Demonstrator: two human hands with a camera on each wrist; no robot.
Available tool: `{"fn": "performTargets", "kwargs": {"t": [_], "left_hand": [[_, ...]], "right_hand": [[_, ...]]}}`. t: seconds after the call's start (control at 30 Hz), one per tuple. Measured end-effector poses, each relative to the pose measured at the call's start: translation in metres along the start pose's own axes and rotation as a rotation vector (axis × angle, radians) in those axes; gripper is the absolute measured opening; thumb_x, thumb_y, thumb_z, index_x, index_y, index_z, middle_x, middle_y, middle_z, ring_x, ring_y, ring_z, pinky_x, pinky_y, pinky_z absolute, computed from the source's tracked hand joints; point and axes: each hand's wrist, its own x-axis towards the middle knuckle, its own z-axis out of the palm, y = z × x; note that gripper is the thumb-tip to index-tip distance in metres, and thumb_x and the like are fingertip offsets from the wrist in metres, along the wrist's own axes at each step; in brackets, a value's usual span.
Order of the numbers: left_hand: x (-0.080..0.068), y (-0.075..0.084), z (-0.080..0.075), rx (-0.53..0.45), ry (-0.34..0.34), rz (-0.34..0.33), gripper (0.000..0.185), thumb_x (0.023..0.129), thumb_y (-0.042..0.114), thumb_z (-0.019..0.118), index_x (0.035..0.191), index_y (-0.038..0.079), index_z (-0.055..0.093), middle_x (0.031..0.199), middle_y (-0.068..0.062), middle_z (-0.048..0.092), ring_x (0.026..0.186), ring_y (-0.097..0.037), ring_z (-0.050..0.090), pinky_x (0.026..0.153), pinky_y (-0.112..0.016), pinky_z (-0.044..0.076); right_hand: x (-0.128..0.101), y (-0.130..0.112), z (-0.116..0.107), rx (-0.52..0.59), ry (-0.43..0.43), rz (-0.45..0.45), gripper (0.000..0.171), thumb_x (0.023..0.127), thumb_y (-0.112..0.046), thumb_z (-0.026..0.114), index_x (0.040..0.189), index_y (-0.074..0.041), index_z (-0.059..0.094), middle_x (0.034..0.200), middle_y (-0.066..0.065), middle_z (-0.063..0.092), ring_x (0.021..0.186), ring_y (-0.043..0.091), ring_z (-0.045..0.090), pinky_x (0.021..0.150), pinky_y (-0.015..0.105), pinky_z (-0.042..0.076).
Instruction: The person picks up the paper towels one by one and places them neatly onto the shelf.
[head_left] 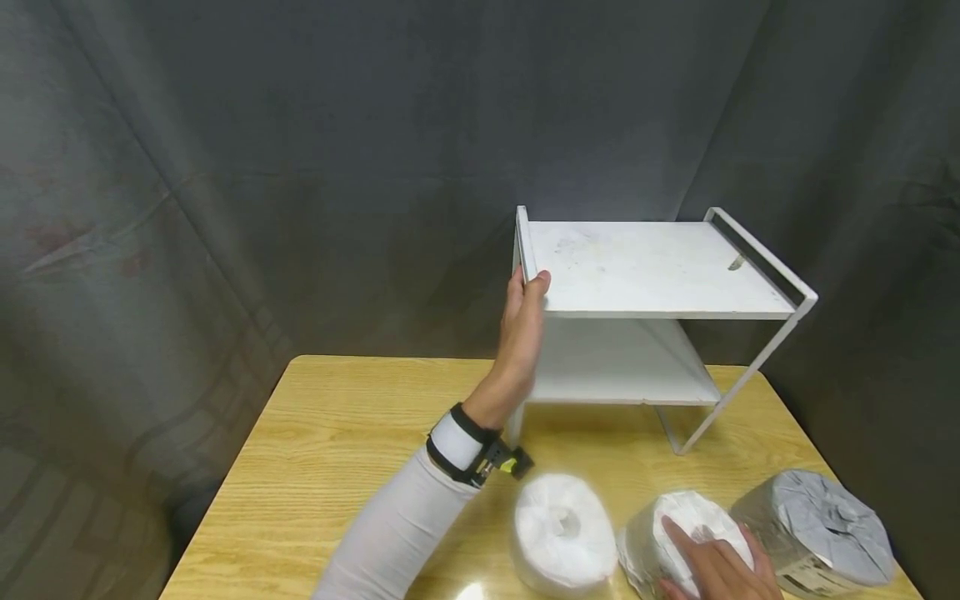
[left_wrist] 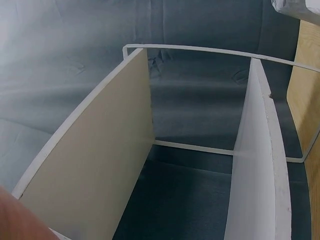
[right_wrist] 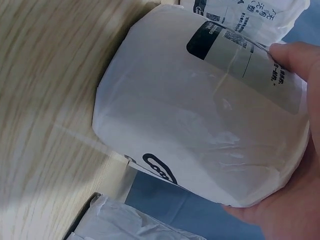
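Note:
A white two-tier shelf rack stands on the table, its two boards also in the left wrist view. My left hand grips the rack's left side rail, the thumb on the near side. At the lower right, my right hand holds a wrapped toilet roll from above, thumb and fingers spread around its end. In the right wrist view this toilet roll shows a printed label and touches the wooden surface. Another white toilet roll sits to its left, and a greyer wrapped roll to its right.
The wooden table extends left of the rack, its far edge just in front of a dark grey curtain. The rack's slanted right leg comes down behind the rolls.

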Motion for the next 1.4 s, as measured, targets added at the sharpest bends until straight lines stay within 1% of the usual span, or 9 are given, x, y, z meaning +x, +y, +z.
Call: {"fn": "performTargets", "kwargs": {"t": [0.27, 0.5, 0.67, 0.9, 0.97, 1.27, 1.3, 1.33, 1.4], "left_hand": [[0.0, -0.001, 0.001, -0.012, -0.002, 0.006, 0.083, 0.1, 0.057, 0.047, 0.171, 0.024, 0.019, 0.176, -0.001, 0.023, 0.16, -0.024, 0.023, 0.129, -0.056, 0.019], [0.0, -0.002, 0.003, -0.02, -0.014, 0.013, 0.082, 0.101, 0.055, 0.048, 0.171, 0.025, 0.018, 0.176, 0.0, 0.023, 0.16, -0.022, 0.023, 0.129, -0.052, 0.019], [-0.001, -0.002, 0.004, -0.025, -0.022, 0.01, 0.084, 0.101, 0.055, 0.048, 0.172, 0.023, 0.016, 0.176, -0.001, 0.021, 0.161, -0.023, 0.022, 0.13, -0.052, 0.018], [0.0, -0.003, 0.005, -0.031, -0.027, 0.01, 0.085, 0.101, 0.055, 0.049, 0.172, 0.022, 0.015, 0.176, -0.002, 0.02, 0.161, -0.023, 0.021, 0.13, -0.052, 0.017], [0.0, -0.003, 0.005, -0.033, -0.026, 0.016, 0.085, 0.101, 0.055, 0.049, 0.172, 0.021, 0.015, 0.176, -0.003, 0.021, 0.161, -0.023, 0.021, 0.13, -0.051, 0.018], [0.0, -0.003, 0.007, -0.038, -0.026, 0.02, 0.085, 0.102, 0.054, 0.048, 0.172, 0.019, 0.015, 0.176, -0.003, 0.02, 0.161, -0.023, 0.021, 0.13, -0.049, 0.018], [0.0, -0.003, 0.007, -0.038, -0.027, 0.02, 0.084, 0.102, 0.054, 0.048, 0.172, 0.02, 0.015, 0.176, -0.003, 0.02, 0.161, -0.023, 0.021, 0.13, -0.049, 0.018], [0.001, -0.003, 0.007, -0.039, -0.028, 0.021, 0.084, 0.102, 0.054, 0.048, 0.172, 0.019, 0.015, 0.176, -0.003, 0.02, 0.161, -0.022, 0.021, 0.13, -0.049, 0.018], [0.001, -0.004, 0.008, -0.04, -0.029, 0.023, 0.084, 0.102, 0.053, 0.048, 0.172, 0.019, 0.015, 0.176, -0.003, 0.02, 0.161, -0.022, 0.021, 0.13, -0.049, 0.018]], "right_hand": [[0.0, 0.002, 0.0, -0.001, 0.01, 0.001, 0.069, 0.107, -0.067, 0.037, 0.128, -0.013, 0.073, 0.08, -0.006, 0.065, 0.076, 0.019, 0.064, 0.131, 0.036, 0.003], [0.0, 0.004, -0.001, 0.009, 0.001, 0.008, 0.067, 0.106, -0.068, 0.038, 0.13, -0.016, 0.073, 0.082, -0.007, 0.066, 0.077, 0.019, 0.064, 0.131, 0.039, 0.003], [0.002, 0.008, -0.003, -0.014, -0.029, -0.029, 0.067, 0.107, -0.069, 0.035, 0.13, -0.017, 0.071, 0.082, -0.008, 0.067, 0.074, 0.018, 0.064, 0.129, 0.029, -0.004], [0.001, 0.012, -0.006, -0.031, -0.093, -0.002, 0.064, 0.1, -0.072, 0.053, 0.132, -0.019, 0.07, 0.084, -0.01, 0.068, 0.077, 0.017, 0.066, 0.129, 0.03, -0.007], [0.001, 0.012, -0.006, -0.038, -0.097, 0.006, 0.065, 0.098, -0.073, 0.055, 0.132, -0.019, 0.069, 0.084, -0.009, 0.069, 0.077, 0.017, 0.066, 0.128, 0.029, -0.007], [0.004, 0.017, -0.005, -0.046, -0.046, -0.051, 0.065, 0.106, -0.072, 0.034, 0.131, -0.023, 0.069, 0.077, -0.01, 0.065, 0.071, 0.015, 0.063, 0.126, 0.022, -0.005], [0.004, 0.017, -0.005, -0.05, -0.045, -0.058, 0.065, 0.106, -0.071, 0.033, 0.13, -0.022, 0.069, 0.076, -0.01, 0.064, 0.07, 0.015, 0.063, 0.126, 0.022, -0.005], [0.004, 0.018, -0.005, -0.054, -0.046, -0.064, 0.066, 0.106, -0.071, 0.033, 0.129, -0.022, 0.069, 0.076, -0.01, 0.064, 0.07, 0.015, 0.063, 0.13, 0.029, 0.002], [0.004, 0.019, -0.005, -0.061, -0.055, -0.067, 0.067, 0.106, -0.071, 0.032, 0.128, -0.021, 0.07, 0.075, -0.01, 0.064, 0.07, 0.015, 0.063, 0.13, 0.029, 0.001]]}}
